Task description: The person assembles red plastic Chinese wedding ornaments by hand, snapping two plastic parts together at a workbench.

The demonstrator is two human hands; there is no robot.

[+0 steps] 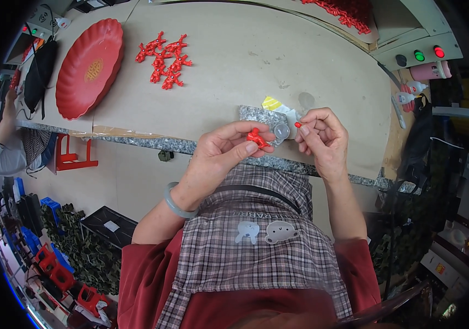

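Between the thumb and fingers of my left hand [226, 147] is a small red figurine [256, 138], held above the table's front edge. My right hand [323, 138] pinches a tiny red piece [298, 125] at its fingertips, a short way to the right of the figurine. Between the two hands a small clear round cup [281, 131] rests near a grey speckled slab [256, 114]. Behind it lies a yellow and white packet [276, 104]. Several similar red figurines [163, 60] lie grouped farther back on the left of the table.
A red scalloped tray [75, 82] stands at the table's left. At the right edge are small white bottles [404, 97], a pink cup [431, 71] and a box with lit buttons [419, 55]. More red pieces [344, 13] are heaped at the back. Another person's arm [8, 118] shows far left.
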